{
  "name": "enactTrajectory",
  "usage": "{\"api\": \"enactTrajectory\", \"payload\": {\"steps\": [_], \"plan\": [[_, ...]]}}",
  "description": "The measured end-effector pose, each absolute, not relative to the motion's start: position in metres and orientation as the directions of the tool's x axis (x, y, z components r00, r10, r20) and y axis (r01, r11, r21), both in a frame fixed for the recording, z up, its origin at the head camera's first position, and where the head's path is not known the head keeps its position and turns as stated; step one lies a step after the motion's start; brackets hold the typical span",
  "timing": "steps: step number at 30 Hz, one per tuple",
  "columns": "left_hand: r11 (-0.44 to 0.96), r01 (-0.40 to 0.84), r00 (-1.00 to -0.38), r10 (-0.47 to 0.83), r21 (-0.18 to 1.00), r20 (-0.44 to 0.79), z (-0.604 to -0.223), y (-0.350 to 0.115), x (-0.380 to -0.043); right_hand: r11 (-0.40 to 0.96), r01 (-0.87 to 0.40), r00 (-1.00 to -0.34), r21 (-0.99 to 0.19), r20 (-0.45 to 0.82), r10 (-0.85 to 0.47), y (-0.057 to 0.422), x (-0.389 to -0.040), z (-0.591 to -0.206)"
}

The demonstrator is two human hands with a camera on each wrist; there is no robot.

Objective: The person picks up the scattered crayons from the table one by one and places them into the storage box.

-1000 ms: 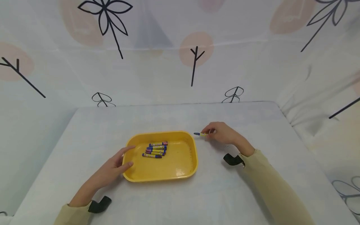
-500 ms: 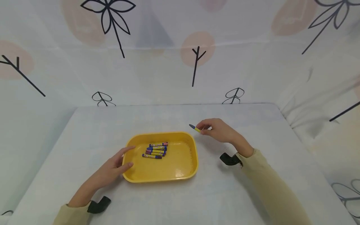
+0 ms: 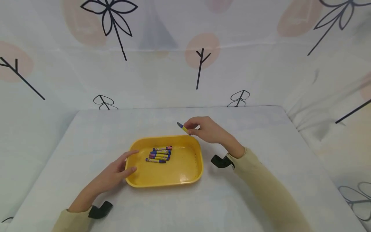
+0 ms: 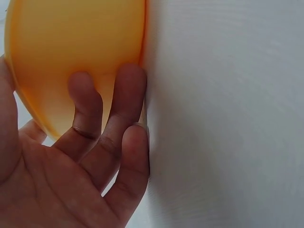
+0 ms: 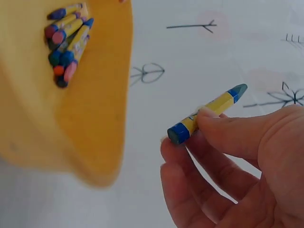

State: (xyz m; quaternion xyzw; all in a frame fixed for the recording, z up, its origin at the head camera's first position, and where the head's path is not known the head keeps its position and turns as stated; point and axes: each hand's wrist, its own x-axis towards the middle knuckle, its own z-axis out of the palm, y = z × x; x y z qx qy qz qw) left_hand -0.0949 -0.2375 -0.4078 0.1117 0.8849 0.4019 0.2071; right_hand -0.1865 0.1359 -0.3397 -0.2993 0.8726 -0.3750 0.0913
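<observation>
My right hand [image 3: 207,130] pinches a grey-tipped crayon [image 5: 209,114] with a yellow wrapper and blue bands. It is held above the far right corner of a yellow tray [image 3: 174,175], its tip pointing up and away to the left. On the tray's floor several crayons [image 3: 158,154] lie side by side in a small bunch. My left hand [image 3: 114,172] holds the tray's left end, thumb and forefinger over the rim. In the left wrist view, the other fingers [image 4: 130,90] are bent against the tray's outer wall.
The tray stands on a white-covered table [image 3: 246,199]. Behind it rises a pale cloth backdrop [image 3: 162,77] with plant drawings, and more cloth hangs at the sides. A dark strap piece [image 3: 221,161] sticks out at each wrist.
My right hand has moved left with the crayon, from beside the tray to over its far right corner, and the crayon has tilted upward. My left hand and the tray have stayed put.
</observation>
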Motion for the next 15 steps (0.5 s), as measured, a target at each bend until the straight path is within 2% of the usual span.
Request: {"api": "enactTrajectory", "payload": {"steps": [7, 15], "plan": [[0.660, 0.038, -0.888, 0.366, 0.750, -0.277, -0.405, -0.237, -0.096, 0.507, -0.503, -0.770, -0.700, 0.097, -0.630, 0.102, -0.186, -0.341], [0.658, 0.026, -0.887, 0.362, 0.753, -0.286, -0.406, -0.236, -0.094, 0.528, -0.481, -0.761, -0.700, 0.034, -0.648, 0.066, -0.188, -0.355]]}}
